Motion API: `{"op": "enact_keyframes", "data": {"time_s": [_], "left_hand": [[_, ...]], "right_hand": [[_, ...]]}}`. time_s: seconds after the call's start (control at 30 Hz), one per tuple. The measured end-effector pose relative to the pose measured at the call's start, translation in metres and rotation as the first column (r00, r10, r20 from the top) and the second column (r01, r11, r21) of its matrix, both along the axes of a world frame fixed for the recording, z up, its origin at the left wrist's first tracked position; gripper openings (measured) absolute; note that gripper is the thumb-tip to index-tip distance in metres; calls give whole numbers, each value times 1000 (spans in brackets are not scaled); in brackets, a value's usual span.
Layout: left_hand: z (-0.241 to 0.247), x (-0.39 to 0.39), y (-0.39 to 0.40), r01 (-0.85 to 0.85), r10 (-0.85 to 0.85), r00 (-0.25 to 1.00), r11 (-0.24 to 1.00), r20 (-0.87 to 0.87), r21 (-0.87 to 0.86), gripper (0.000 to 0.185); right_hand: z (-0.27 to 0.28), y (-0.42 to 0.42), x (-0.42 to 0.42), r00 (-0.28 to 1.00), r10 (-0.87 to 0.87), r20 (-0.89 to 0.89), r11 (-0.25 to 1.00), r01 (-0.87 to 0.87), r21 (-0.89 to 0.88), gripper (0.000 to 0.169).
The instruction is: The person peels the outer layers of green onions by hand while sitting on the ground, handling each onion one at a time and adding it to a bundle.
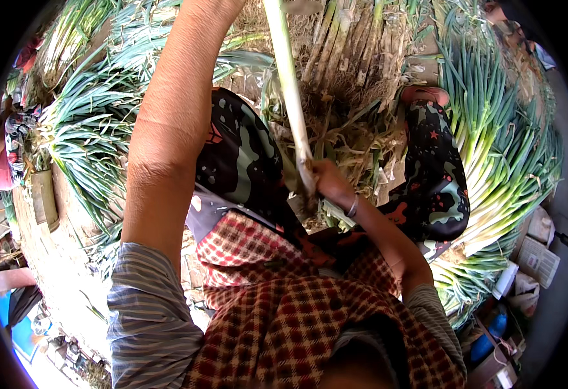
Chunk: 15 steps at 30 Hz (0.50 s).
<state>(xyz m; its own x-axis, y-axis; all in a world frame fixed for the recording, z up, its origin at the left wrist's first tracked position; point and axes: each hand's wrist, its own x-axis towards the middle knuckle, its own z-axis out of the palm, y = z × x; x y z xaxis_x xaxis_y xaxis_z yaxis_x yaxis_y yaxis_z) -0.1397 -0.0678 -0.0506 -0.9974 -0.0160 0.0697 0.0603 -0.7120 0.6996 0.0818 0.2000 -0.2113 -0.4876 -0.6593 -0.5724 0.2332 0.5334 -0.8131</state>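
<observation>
A long green onion stalk (291,92) runs from the top edge down to between my knees, its white end and dark roots lowest. My right hand (331,182), with a band at the wrist, closes on the stalk just above the roots. Past the top edge reaches my left forearm (172,102), so the left hand is out of view. Beyond my lap lies a row of soil-stained green onions (349,44) with matted roots. Dry peeled leaves (352,141) litter the ground between my legs.
Large heaps of green onions lie at the right (493,160) and left (89,121). A blue bottle (489,335) and newspaper (537,260) are at the lower right. A cut bamboo-like piece (44,199) lies at the left. Parts of other people show at the edges.
</observation>
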Motion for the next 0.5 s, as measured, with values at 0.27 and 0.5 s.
{"op": "enact_keyframes", "data": {"time_s": [0.27,0.5], "left_hand": [[-2,-14,-42,-157,157,988,987,4,34,50],[-16,8,6,-123,136,972,989,191,-76,43]], "right_hand": [[52,6,-25,869,-226,440,786,430,-444,45],[110,-36,-63,894,-445,63,697,389,-602,35]]}}
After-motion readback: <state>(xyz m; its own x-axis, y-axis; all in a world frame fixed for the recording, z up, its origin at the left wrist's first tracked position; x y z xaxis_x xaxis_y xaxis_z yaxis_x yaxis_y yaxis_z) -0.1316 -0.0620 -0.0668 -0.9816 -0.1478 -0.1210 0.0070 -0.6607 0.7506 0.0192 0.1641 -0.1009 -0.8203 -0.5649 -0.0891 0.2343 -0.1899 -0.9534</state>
